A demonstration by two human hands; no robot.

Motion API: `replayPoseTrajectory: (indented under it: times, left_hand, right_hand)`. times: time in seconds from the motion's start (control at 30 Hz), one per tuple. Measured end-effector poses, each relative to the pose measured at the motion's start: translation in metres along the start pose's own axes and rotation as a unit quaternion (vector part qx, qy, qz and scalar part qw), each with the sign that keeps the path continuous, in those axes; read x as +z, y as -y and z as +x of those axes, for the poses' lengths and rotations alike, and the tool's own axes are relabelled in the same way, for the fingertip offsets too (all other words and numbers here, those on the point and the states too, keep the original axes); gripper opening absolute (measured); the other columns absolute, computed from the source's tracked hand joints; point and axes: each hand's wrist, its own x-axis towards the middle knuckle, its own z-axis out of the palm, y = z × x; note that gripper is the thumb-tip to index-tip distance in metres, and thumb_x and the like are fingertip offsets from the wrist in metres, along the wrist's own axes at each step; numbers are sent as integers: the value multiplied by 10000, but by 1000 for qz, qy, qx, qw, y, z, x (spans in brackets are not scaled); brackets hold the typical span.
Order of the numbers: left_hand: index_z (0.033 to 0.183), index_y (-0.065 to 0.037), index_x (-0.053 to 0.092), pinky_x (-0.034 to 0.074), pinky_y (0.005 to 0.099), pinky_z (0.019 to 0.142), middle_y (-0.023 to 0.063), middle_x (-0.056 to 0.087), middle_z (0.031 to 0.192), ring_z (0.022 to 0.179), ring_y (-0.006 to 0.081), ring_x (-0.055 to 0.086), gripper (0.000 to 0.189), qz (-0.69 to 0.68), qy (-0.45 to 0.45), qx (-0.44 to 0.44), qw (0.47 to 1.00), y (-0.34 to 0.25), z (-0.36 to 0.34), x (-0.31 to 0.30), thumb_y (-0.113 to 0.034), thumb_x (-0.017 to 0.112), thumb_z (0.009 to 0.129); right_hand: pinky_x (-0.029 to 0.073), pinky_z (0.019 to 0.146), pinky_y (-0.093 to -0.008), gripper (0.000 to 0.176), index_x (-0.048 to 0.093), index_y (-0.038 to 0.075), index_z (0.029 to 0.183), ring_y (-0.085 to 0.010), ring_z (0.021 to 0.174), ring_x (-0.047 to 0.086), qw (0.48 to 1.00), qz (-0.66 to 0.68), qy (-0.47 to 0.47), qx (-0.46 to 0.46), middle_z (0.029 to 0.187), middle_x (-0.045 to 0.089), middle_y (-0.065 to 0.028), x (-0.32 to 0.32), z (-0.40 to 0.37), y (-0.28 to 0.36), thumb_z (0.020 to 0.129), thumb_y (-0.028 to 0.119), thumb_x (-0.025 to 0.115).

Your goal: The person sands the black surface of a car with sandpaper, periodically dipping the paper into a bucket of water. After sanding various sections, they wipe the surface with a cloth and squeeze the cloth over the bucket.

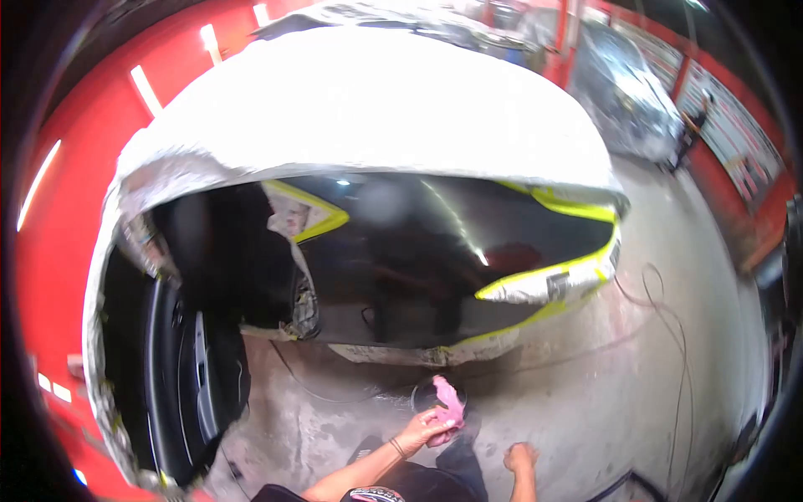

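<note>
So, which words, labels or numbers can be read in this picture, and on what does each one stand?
Nothing reads clearly.
Dark mark on the masking paper beside the yellow tape: too blurred.
Print on the shirt: too small.
Right wall boards: too blurred.
The pink cloth in the left hand: no print visible.

Glossy black car panel (401,251); soft pink cloth (449,400); rough concrete floor (585,376).
</note>
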Motion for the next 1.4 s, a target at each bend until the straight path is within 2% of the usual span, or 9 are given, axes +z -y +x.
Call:
replayPoseTrajectory:
  times: [0.17,0.33,0.37,0.6,0.73,0.8,0.97,1.13,1.4]
  left_hand:
    - [1388,-42,681,547,345,969,108,737,1274,1174,174,670,553,264,83,25,961,94,78,22,-455,743,1024]
    - [1479,-82,562,586,240,804,23,678,1207,1057,105,659,589,-1,49,90,995,-19,-30,71,-168,832,962]
    - [1521,-61,578,511,351,1128,102,659,1436,1333,182,601,732,17,25,54,998,-6,-31,50,-162,874,859]
    - [1443,-69,569,523,413,1157,151,720,1316,1321,230,649,472,-166,-507,318,784,59,-24,54,-117,733,1003]
    - [1594,-65,471,404,397,1277,107,557,1584,1466,205,527,487,-457,-9,336,824,34,-51,69,-262,478,1149]
    - [1398,-56,628,464,411,1185,95,664,1340,1276,246,633,414,62,-280,548,786,-26,-95,118,-248,677,1034]
    - [1349,-73,637,497,365,1132,58,673,1327,1282,189,632,325,-353,-71,653,666,-14,-25,176,-201,618,1051]
    - [1363,-89,664,545,326,1072,55,698,1315,1272,164,647,433,-610,32,496,617,10,5,222,-411,499,1124]
    - [1095,-33,760,563,468,949,184,747,1160,1074,352,716,275,367,-122,331,861,-25,-44,293,-231,707,911]
  right_hand:
    - [508,1147,-422,638,559,48,1525,-296,1380,602,927,-188,101,-308,1369,696,-154,-7,-49,132,902,26,694]
    - [610,905,-319,329,752,1,1240,-161,996,736,902,-184,342,-190,1063,778,-74,7,-17,235,918,10,684]
    - [591,810,-287,186,803,-3,1081,-105,825,702,931,-164,313,-96,922,769,-22,18,-31,262,929,43,708]
    - [581,990,-392,368,741,-6,1302,-308,1132,745,654,-361,502,-436,1175,786,-178,110,-125,292,1031,242,732]
    - [586,993,-459,470,699,1,1362,-375,1108,755,432,-490,574,-494,1235,754,-218,135,-198,371,1017,315,752]
    - [599,960,-450,437,716,0,1345,-352,1031,778,490,-450,597,-448,1217,767,-195,142,-211,396,1022,292,746]
    - [572,974,-449,669,505,43,1593,-319,1115,716,588,245,760,126,1254,723,-155,145,-171,340,1146,540,481]
    - [536,1092,-408,676,297,94,1720,-243,1247,675,761,169,623,60,1520,636,-121,12,-138,273,1169,444,475]
    - [323,1276,-534,546,550,111,1552,-317,1493,476,895,281,344,39,1514,606,-141,-115,-181,221,1111,431,513]
